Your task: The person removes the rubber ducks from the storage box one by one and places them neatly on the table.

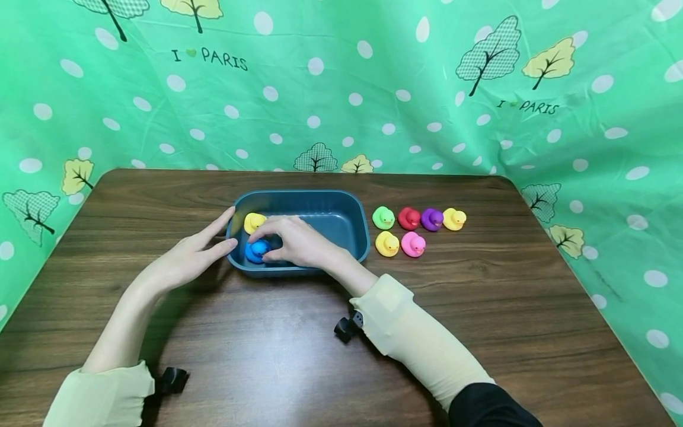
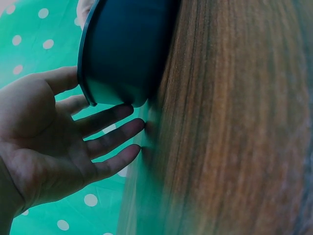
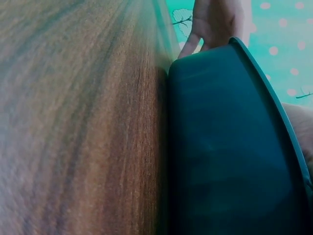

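Observation:
A dark blue rectangular tub [image 1: 341, 228] stands on the table. Inside its left end sits a yellow rubber duck [image 1: 253, 222], with a blue rubber duck [image 1: 258, 251] in front of it. My right hand [image 1: 299, 242] reaches over the tub's near rim and holds the blue duck between thumb and fingers. At the tub's left end, my left hand [image 1: 184, 258] touches the rim with thumb and fingertip. In the left wrist view, the fingers [image 2: 115, 139] of that hand are spread and nearly straight beside the tub wall [image 2: 132, 44]. The tub wall hides the ducks from the right wrist view.
Right of the tub, rubber ducks stand in two rows. Green [image 1: 383, 217], red [image 1: 409, 218], purple [image 1: 431, 219] and yellow [image 1: 454, 219] ones form the back row; yellow [image 1: 386, 244] and pink [image 1: 413, 244] ones the front. A green patterned cloth [image 1: 331, 77] hangs behind the wooden table [image 1: 256, 344].

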Demonstrator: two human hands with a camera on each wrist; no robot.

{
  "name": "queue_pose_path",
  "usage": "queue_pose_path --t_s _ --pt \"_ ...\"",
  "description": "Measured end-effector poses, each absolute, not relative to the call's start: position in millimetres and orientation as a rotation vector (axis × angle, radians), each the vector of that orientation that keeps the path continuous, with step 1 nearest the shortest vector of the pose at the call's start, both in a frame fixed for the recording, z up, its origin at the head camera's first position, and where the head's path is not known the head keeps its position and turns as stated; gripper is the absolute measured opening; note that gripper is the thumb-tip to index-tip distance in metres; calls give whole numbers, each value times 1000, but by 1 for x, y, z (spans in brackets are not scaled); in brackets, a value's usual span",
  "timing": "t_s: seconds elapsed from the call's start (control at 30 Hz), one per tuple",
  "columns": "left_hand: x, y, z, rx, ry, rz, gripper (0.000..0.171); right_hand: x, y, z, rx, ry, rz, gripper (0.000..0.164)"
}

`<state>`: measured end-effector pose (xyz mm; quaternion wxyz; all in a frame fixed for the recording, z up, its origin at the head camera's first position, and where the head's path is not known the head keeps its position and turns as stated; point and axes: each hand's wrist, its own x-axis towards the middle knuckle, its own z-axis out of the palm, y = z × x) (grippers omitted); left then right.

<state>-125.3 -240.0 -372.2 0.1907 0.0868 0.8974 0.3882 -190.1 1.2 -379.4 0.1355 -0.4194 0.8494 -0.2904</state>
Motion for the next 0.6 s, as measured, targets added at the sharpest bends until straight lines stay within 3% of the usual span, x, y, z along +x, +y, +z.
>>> queue_pose_path --t_s 0.6 --pt "-123 -240 -371 234 2537 1083 71 -189 2 -378 -1219 2484 -827 34"
